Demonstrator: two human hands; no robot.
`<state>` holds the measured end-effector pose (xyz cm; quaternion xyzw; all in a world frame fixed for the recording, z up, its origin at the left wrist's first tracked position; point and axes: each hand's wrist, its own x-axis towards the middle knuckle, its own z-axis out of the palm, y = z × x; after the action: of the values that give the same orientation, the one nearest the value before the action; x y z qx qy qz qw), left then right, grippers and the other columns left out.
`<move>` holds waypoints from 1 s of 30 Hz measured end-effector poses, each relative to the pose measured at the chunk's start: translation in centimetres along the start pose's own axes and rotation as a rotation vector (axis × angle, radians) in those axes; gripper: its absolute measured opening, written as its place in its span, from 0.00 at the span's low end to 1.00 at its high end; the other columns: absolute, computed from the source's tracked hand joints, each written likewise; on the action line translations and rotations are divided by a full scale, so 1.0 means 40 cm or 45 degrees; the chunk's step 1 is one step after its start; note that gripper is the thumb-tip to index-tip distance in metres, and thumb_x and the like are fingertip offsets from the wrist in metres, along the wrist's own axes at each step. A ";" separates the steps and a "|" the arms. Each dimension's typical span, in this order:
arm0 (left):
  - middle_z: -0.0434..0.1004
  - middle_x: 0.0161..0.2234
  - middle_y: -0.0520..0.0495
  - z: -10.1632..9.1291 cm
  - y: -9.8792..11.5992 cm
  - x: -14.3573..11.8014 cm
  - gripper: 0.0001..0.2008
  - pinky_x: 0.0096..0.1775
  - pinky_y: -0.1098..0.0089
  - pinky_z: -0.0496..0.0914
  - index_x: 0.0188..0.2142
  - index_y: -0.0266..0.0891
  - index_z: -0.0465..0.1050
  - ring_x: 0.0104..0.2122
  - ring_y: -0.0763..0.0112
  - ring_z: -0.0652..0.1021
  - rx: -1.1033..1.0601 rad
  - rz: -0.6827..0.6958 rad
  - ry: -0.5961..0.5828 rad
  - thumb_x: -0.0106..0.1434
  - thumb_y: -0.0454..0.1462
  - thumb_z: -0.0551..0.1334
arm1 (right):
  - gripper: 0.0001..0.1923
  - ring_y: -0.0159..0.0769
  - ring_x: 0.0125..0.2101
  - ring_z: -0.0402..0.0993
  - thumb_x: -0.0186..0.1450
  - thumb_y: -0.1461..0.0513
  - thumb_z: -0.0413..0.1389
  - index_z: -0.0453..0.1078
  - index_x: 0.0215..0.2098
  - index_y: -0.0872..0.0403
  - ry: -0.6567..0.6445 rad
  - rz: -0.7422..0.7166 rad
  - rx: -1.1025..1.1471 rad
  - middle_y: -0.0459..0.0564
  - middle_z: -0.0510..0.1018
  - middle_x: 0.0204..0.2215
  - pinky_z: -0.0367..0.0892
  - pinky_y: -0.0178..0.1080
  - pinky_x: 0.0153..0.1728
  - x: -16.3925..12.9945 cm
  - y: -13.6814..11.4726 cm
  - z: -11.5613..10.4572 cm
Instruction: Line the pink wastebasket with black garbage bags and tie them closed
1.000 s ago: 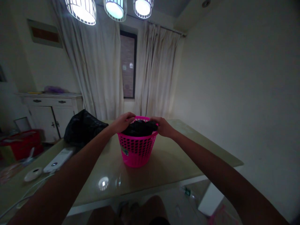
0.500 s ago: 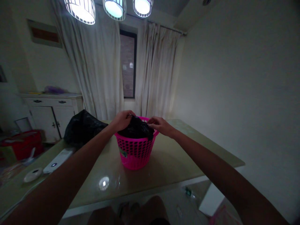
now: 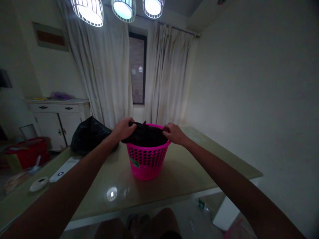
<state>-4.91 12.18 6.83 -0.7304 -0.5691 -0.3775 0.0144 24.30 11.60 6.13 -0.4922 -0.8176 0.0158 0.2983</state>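
We've got both hands at the top of the pink basket (image 3: pixel 147 162), which sits mid-surface (image 3: pixel 189 172), dead ahead at 12 o'clock. Left hand (image 3: pixel 123 128) grips the black bag (image 3: pixel 146 134) at the basket's 9 o'clock rim, fingers curled shut on the plastic; right hand (image 3: pixel 174 132) does the same at 3 o'clock, fingers pinching the bag edge vs. the rim.

Diff vs. 0.5 s ago: the bag was bunched up in a hump btw. our hands; now it's pulled wider and flatter across the opening, left corner drawn out past the rim. Our hands have moved apart; the basket has hardly shifted.

Another black bag heap (image 3: pixel 89 136) lies at approx. 10 o'clock, just beside the left wrist. A white remote (image 3: pixel 64 165) and round white disc (image 3: pixel 39 183) sit at 8 o'clock, well apart from the basket.
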 end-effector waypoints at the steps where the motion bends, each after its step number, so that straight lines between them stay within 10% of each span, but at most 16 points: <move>1: 0.86 0.42 0.38 0.006 0.010 0.000 0.17 0.46 0.60 0.74 0.43 0.39 0.82 0.45 0.51 0.83 -0.100 -0.032 -0.045 0.64 0.45 0.58 | 0.12 0.38 0.42 0.78 0.67 0.67 0.61 0.82 0.48 0.59 0.018 0.013 0.090 0.56 0.83 0.45 0.71 0.38 0.47 0.003 -0.011 0.002; 7: 0.86 0.35 0.43 0.019 0.047 0.002 0.23 0.37 0.64 0.71 0.39 0.41 0.83 0.37 0.55 0.82 -0.321 0.121 -0.370 0.60 0.56 0.65 | 0.16 0.39 0.45 0.80 0.67 0.70 0.58 0.81 0.51 0.57 -0.107 -0.108 0.167 0.53 0.86 0.45 0.70 0.39 0.50 0.019 -0.051 0.009; 12: 0.86 0.35 0.42 0.001 0.002 0.010 0.18 0.42 0.61 0.72 0.34 0.42 0.82 0.38 0.55 0.82 -0.216 0.104 -0.045 0.66 0.50 0.59 | 0.16 0.44 0.51 0.80 0.69 0.72 0.54 0.82 0.48 0.59 0.019 0.150 0.055 0.58 0.85 0.49 0.69 0.43 0.56 0.014 -0.021 -0.008; 17: 0.88 0.41 0.40 0.014 0.049 0.009 0.20 0.45 0.60 0.74 0.44 0.39 0.84 0.42 0.54 0.84 -0.383 0.128 -0.046 0.68 0.51 0.61 | 0.22 0.42 0.54 0.80 0.70 0.59 0.64 0.78 0.61 0.54 -0.060 -0.146 0.388 0.53 0.84 0.55 0.70 0.41 0.56 0.008 -0.071 -0.005; 20: 0.88 0.39 0.42 0.001 0.073 0.005 0.20 0.43 0.62 0.74 0.47 0.39 0.86 0.40 0.55 0.84 -0.335 0.114 -0.145 0.64 0.50 0.69 | 0.13 0.40 0.44 0.82 0.71 0.56 0.63 0.83 0.48 0.53 -0.021 -0.181 0.299 0.51 0.87 0.42 0.69 0.40 0.49 0.017 -0.076 -0.006; 24: 0.85 0.31 0.43 -0.038 0.043 -0.010 0.13 0.42 0.62 0.74 0.41 0.38 0.89 0.37 0.56 0.84 -0.193 -0.090 0.086 0.66 0.42 0.66 | 0.14 0.40 0.38 0.77 0.72 0.56 0.56 0.78 0.33 0.55 0.379 0.123 0.352 0.51 0.82 0.32 0.67 0.41 0.45 0.036 -0.001 -0.013; 30: 0.87 0.40 0.45 -0.070 0.040 -0.035 0.29 0.37 0.68 0.80 0.58 0.38 0.81 0.34 0.65 0.85 -1.449 -0.404 0.037 0.55 0.34 0.74 | 0.18 0.40 0.38 0.78 0.60 0.53 0.65 0.68 0.44 0.51 0.557 0.467 1.451 0.47 0.80 0.37 0.77 0.42 0.43 0.042 0.030 -0.025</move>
<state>-5.14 9.20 8.67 -0.5238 -0.3792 -0.6310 -0.4286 25.18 13.30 7.37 -0.3802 -0.5033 0.3983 0.6659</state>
